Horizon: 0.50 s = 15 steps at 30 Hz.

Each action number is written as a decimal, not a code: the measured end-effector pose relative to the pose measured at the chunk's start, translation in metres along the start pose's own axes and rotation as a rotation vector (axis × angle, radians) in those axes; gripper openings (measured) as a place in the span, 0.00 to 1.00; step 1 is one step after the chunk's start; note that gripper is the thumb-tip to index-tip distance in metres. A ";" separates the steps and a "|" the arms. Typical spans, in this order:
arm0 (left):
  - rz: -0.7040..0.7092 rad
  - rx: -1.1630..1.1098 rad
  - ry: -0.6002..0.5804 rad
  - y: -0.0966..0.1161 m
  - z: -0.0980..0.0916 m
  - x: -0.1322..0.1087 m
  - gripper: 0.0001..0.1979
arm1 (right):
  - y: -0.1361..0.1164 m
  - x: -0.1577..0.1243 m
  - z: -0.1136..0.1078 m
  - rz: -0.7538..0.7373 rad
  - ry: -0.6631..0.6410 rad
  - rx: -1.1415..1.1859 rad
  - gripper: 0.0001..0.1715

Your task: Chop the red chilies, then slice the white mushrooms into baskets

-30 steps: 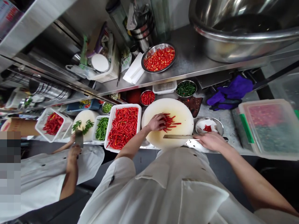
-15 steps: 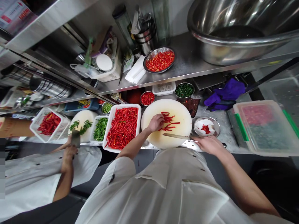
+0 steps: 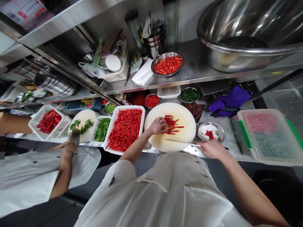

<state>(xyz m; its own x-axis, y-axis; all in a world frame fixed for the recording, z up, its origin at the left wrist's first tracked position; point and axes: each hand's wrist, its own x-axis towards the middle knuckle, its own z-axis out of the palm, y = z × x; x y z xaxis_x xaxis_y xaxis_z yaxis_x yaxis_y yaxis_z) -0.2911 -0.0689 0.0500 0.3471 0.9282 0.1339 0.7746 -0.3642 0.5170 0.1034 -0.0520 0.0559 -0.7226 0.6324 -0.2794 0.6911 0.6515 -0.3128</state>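
A round white cutting board lies on the steel counter in front of me. On it sits a small bunch of red chilies. My left hand rests curled on the left end of that bunch, holding it down. My right hand is closed on the handle of a cleaver, whose blade lies low over the board's near edge, apart from the chilies.
A white basket of red chilies stands left of the board, a small steel bowl to its right, a lidded plastic box farther right. Bowls of cut chilies sit behind and on the shelf. A co-worker's hand holds a cleaver at the left.
The view has shifted slightly. My left hand stays on the chilies; the cleaver blade has tilted and edged a little along the board's near edge.
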 end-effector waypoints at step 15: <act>0.093 0.084 0.094 -0.029 0.019 -0.002 0.27 | 0.019 0.055 -0.076 -0.125 0.050 -0.223 0.19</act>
<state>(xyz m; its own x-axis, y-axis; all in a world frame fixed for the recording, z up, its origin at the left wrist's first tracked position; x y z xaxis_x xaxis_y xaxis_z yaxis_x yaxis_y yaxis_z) -0.3039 -0.0616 0.0183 0.3714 0.8919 0.2580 0.7844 -0.4501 0.4267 0.0781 0.0264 0.1038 -0.8045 0.5577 -0.2045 0.5872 0.7985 -0.1326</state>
